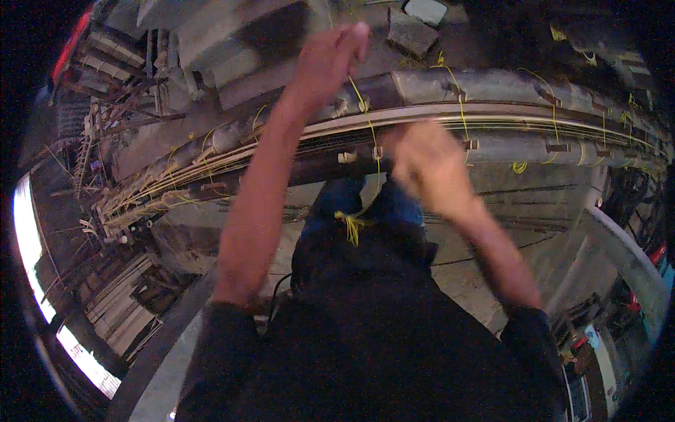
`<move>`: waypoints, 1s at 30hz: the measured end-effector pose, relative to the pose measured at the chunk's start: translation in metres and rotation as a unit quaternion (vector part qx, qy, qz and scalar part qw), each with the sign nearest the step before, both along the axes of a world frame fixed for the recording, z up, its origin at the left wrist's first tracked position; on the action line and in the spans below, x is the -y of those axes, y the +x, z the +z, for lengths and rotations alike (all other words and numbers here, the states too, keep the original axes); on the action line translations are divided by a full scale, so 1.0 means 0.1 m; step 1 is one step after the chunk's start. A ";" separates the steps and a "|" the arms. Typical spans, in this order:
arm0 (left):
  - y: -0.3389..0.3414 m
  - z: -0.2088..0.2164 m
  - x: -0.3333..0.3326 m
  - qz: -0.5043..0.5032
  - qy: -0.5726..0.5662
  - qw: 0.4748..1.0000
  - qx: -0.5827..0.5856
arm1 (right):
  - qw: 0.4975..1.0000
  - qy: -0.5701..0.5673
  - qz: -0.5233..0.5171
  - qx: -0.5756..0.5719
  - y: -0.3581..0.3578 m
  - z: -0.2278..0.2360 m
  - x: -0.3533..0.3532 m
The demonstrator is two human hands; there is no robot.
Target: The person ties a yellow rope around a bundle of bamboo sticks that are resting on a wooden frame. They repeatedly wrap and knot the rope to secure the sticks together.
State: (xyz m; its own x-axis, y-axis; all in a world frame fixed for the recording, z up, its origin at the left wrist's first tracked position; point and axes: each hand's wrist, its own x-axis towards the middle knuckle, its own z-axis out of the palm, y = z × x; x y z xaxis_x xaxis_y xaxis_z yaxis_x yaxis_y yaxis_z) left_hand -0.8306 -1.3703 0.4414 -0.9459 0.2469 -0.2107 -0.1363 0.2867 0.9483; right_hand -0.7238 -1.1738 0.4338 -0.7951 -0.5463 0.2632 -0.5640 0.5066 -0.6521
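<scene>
My left hand (330,60) reaches over the far side of a long pipe-like bar. Its fingers are curled together, and whatever they hold is hidden. Beside it a yellow string (368,116) runs down across the bars. My right hand (429,169) is closed over the nearer bar (524,152) and smeared by motion; its contents cannot be made out. Between the far bar (492,86) and the nearer one stretches a bundle of long thin strands (506,118). A tuft of yellow string (350,224) hangs in front of my legs.
More yellow ties (555,116) cross the bars at intervals. Wooden pegs (346,157) stick out along them. Stone blocks (413,32) lie beyond the far bar. A wooden frame (151,88) stands at the far left, and a pale curved edge (626,239) at the right.
</scene>
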 end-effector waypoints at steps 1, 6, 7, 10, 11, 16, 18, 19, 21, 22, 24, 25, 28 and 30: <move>-0.22 -0.37 0.10 -0.001 0.050 0.995 0.086 | 0.998 0.047 -0.034 -0.026 -0.21 0.07 0.01; -0.38 -0.93 0.09 0.023 -0.054 0.989 0.135 | 0.988 0.033 -0.095 0.115 -0.12 0.42 -0.17; -0.30 -0.95 0.32 -0.003 -0.116 0.991 0.060 | 0.987 0.004 -0.125 0.096 0.02 0.55 -0.16; -0.50 -0.86 1.04 -0.085 -0.261 0.952 -0.131 | 0.966 0.097 -0.198 0.134 0.40 0.42 -0.07; -0.52 -0.75 1.18 -0.107 -0.293 0.939 -0.144 | 0.967 0.130 -0.197 0.092 0.34 0.49 0.13; -0.05 -0.32 1.58 -0.079 -0.079 0.970 -0.216 | 0.920 0.321 -0.224 -0.006 0.05 0.65 0.83; 0.28 -0.20 1.95 -0.067 -0.069 0.981 -0.170 | 0.919 0.319 -0.228 -0.028 0.10 0.72 0.95; 0.40 -0.23 2.12 -0.044 -0.051 0.984 -0.162 | 0.921 0.308 -0.236 -0.027 0.29 0.80 1.02; 0.53 -0.32 2.42 -0.005 -0.013 0.988 -0.155 | 0.923 0.282 -0.260 -0.030 0.57 0.92 1.12; 0.53 -0.33 2.46 -0.010 0.018 0.988 -0.151 | 0.903 0.340 -0.258 -0.055 0.50 0.82 1.11; 0.50 -0.26 2.41 -0.007 0.065 0.986 -0.152 | 0.874 0.408 -0.229 -0.129 0.21 0.35 1.02; 0.52 -0.19 2.43 -0.029 0.051 0.985 -0.160 | 0.857 0.440 -0.212 -0.165 0.13 0.18 1.04; 0.74 0.10 2.65 -0.055 0.002 0.987 -0.149 | 0.888 0.395 -0.213 -0.103 0.24 0.06 0.99; 0.94 0.09 2.97 0.025 0.003 0.989 -0.143 | 0.938 0.164 -0.236 0.194 0.78 0.28 1.25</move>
State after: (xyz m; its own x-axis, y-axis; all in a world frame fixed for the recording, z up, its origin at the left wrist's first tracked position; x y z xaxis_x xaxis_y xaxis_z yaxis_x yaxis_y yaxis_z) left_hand -0.7363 -1.6671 0.4508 -0.9778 0.1983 0.0684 0.1234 0.2802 0.9520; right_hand -0.6453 -1.2984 0.4617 -0.9698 -0.1113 -0.2169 0.0205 0.8492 -0.5276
